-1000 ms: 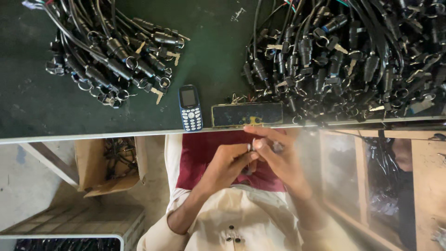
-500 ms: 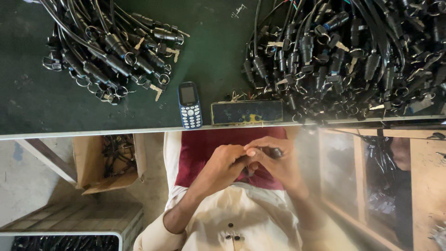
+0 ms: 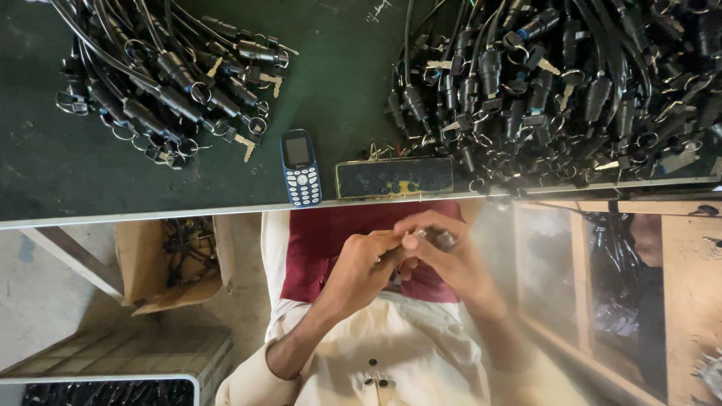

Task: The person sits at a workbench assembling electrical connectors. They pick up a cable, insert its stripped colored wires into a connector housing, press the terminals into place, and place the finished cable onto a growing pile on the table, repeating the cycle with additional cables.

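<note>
Both hands (image 3: 410, 259) pinching small metal connector (image 3: 436, 239)

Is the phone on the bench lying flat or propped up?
Flat. The phone lies face up on the green bench, keypad and dark screen both showing.

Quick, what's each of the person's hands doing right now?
Left hand: closed, pinching the small metal part from its side.
Right hand: closed, fingers curled around the same small metal part.
</note>
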